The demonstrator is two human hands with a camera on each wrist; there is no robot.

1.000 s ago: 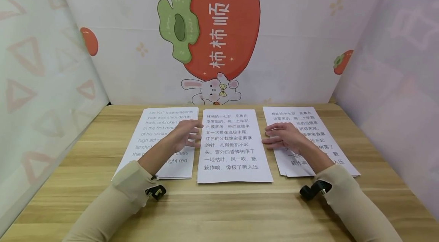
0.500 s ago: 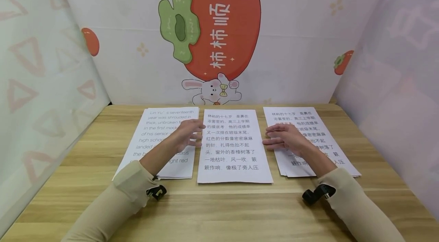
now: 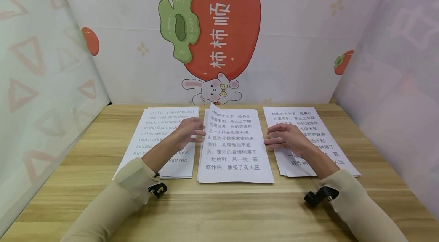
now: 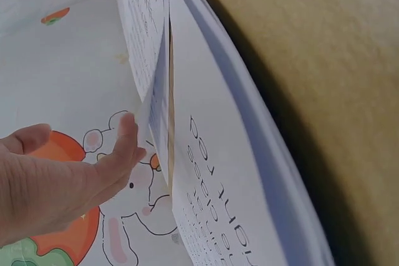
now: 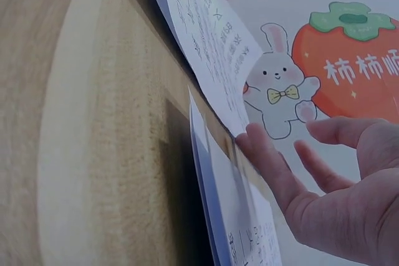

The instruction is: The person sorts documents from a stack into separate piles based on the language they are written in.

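Observation:
In the head view, a middle stack of printed paper (image 3: 233, 146) has its top sheet raised along the left side, its far left corner curling up. My left hand (image 3: 188, 133) is at that raised edge, above the left stack of paper (image 3: 154, 139) printed in English. The left wrist view shows the fingers (image 4: 128, 132) extended at the lifted sheet, with the thumb apart. Over the right stack of paper (image 3: 319, 131), my right hand (image 3: 288, 137) reaches its fingertips toward the middle stack's right edge. Its fingers are loosely extended and hold nothing.
All three stacks lie side by side on a wooden table (image 3: 219, 211). A white backdrop (image 3: 295, 44) with a cartoon persimmon and rabbit rises behind the table. Pale curtains (image 3: 44, 82) stand at both sides. Black wrist cameras (image 3: 157, 189) sit at the cuffs.
The middle stack's top sheet has lifted along its left edge and shifted slightly right, its far left corner rising. My left hand has edged a little to the right; the right hand has barely moved.

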